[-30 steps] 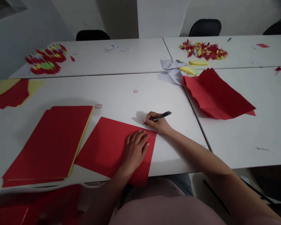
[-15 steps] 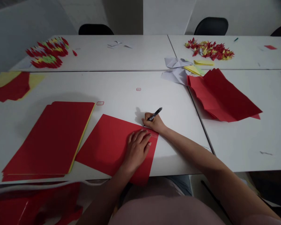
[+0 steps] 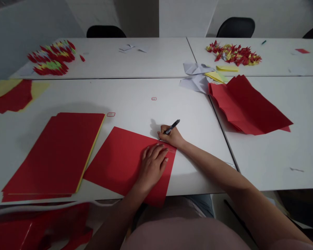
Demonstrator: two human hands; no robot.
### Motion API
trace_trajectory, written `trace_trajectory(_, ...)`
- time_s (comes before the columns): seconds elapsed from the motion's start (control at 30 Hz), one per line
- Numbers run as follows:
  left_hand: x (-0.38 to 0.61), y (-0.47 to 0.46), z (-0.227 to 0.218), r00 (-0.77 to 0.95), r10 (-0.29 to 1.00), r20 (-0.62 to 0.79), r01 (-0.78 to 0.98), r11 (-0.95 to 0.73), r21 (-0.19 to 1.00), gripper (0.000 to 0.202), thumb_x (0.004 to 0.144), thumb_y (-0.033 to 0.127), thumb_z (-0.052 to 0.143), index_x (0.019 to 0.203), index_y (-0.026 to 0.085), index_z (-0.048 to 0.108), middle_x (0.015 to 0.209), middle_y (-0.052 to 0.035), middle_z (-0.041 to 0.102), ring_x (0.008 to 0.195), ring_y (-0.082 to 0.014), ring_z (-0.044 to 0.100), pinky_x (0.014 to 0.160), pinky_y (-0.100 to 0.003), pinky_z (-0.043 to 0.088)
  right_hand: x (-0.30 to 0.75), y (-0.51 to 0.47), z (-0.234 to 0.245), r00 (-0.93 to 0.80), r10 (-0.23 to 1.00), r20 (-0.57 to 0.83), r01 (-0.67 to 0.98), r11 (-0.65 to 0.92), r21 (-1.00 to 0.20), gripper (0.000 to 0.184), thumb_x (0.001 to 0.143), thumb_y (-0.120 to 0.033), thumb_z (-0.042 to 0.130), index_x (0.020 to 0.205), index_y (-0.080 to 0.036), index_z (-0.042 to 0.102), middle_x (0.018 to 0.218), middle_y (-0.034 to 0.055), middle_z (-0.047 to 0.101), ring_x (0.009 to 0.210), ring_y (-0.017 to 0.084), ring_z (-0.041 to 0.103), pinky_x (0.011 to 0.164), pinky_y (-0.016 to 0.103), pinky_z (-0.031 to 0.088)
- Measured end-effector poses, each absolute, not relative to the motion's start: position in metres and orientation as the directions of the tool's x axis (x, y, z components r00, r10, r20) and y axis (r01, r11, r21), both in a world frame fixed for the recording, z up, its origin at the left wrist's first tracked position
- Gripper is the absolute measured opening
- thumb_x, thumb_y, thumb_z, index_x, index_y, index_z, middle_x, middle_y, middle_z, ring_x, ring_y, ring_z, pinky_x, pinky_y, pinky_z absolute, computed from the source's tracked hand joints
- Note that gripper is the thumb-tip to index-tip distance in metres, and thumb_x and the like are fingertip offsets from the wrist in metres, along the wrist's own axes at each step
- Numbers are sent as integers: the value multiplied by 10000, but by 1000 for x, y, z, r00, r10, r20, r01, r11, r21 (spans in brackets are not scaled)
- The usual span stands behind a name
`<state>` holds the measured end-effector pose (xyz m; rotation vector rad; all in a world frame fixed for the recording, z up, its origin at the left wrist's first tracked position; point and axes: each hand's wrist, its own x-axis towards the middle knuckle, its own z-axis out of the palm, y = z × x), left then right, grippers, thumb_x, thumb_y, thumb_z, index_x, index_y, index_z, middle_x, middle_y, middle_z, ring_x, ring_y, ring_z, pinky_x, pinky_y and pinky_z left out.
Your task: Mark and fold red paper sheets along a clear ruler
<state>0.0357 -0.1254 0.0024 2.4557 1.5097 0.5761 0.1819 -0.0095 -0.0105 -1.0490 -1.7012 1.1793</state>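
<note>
Red sheet: red sheet [image 3: 114, 156] nr middle of tbl [image 3: 130, 97], lying at an angle, just R of the stack; near corner pokes past tbl's near edge.
L hand: L hand [image 3: 153, 162] flat on sheet's R part, unclenched, fingers slightly spread twd far edge.
R hand: R hand [image 3: 171, 136] grasping black pen [image 3: 175, 123], fingers curled round it, at sheet's far edge, R end.
Pen: tilted, top end up & R; tip down by far edge, nr L fingertips. Can't tell if it's touching ppr.
Strip: faint pale strip [image 3: 171, 150] on sheet by R corner, partly under L fingers; can't tell what.
Stack, near L: red stack [image 3: 54, 152], yellow showing along R side.
Stickers: two small red-outlined stickers [image 3: 153, 99], one btwn stack's far R corner & sheet, other farther & R.
Mid R: creased red ppr [image 3: 250, 107], w/ white folded ppr [image 3: 195, 83] & yellow pcs [image 3: 226, 69] just beyond.
Far R: pile of pointed red/yellow pcs [image 3: 234, 55].
Far L: rows of red, yellow, green & white pcs [image 3: 52, 58].
</note>
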Motion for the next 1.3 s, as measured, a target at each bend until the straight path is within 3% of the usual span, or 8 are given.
trace_trajectory(0.37, 36, -126, 4, 399, 892, 212, 812, -451, 371, 327, 975, 221, 498, 1282, 234, 611, 1357, -62, 614, 1317, -260, 491, 1115, -487, 325, 180, -10, -13, -318, 934, 161, 162, 221, -962, 330, 792, -314, 613, 576, -226, 380, 526, -78, 378, 520, 91, 328, 521, 242, 278)
trace_trajectory(0.6, 34, -126, 2, 408, 884, 228, 811, -465, 354, 321, 976, 217, 497, 1275, 226, 616, 1376, -67, 603, 1331, -257, 482, 1115, -480, 327, 200, -7, 4, -136, 988, 77, -48, 71, -996, 370, 838, -493, 656, 664, -214, 485, 591, -36, 585, 560, 111, 493, 569, 240, 403)
trace_trajectory(0.73, 33, -127, 2, 407, 881, 242, 811, -470, 349, 317, 978, 212, 490, 1266, 231, 621, 1364, -65, 612, 1331, -257, 485, 1115, -484, 331, 243, -43, 9, -279, 940, 199, 172, 253, -952, 261, 847, -458, 708, 920, -209, 683, 899, 32, 728, 807, 177, 663, 739, 293, 520)
trace_trajectory(0.83, 33, -128, 0, 399, 883, 248, 814, -465, 348, 329, 976, 211, 496, 1284, 242, 610, 1384, -60, 599, 1343, -261, 473, 1121, -499, 334, 272, -82, 4, -411, 850, 328, 393, 490, -778, 185, 923, -369, 644, 1015, -230, 724, 987, 59, 750, 900, 215, 695, 825, 340, 550)
trace_trajectory(0.93, 37, -128, -3, 392, 884, 255, 813, -462, 354, 341, 974, 203, 499, 1300, 236, 597, 1397, -63, 588, 1347, -267, 468, 1129, -521, 338, 287, -112, -5, -465, 804, 370, 527, 587, -614, 237, 984, -251, 529, 1152, -256, 697, 1131, 75, 733, 1097, 244, 647, 919, 407, 551)
trace_trajectory(1.13, 40, -130, -3, 343, 880, 328, 753, -466, 464, 392, 970, 188, 496, 1361, 170, 518, 1462, -108, 505, 1419, -258, 380, 1136, -448, 408, 288, -129, -16, -520, 788, 329, 588, 610, -531, 346, 992, -195, 470, 1287, -261, 638, 1310, 89, 659, 1245, 260, 566, 1020, 459, 513)
trace_trajectory(1.3, 8, -140, -1, 238, 908, 346, 803, -384, 456, 248, 972, 186, 479, 1190, 160, 594, 1418, -144, 510, 1398, -277, 413, 1130, -478, 420, 290, -124, -16, -544, 758, 360, 585, 650, -486, 347, 1006, -180, 429, 1273, -243, 642, 1273, 91, 679, 1235, 259, 570, 985, 457, 526)
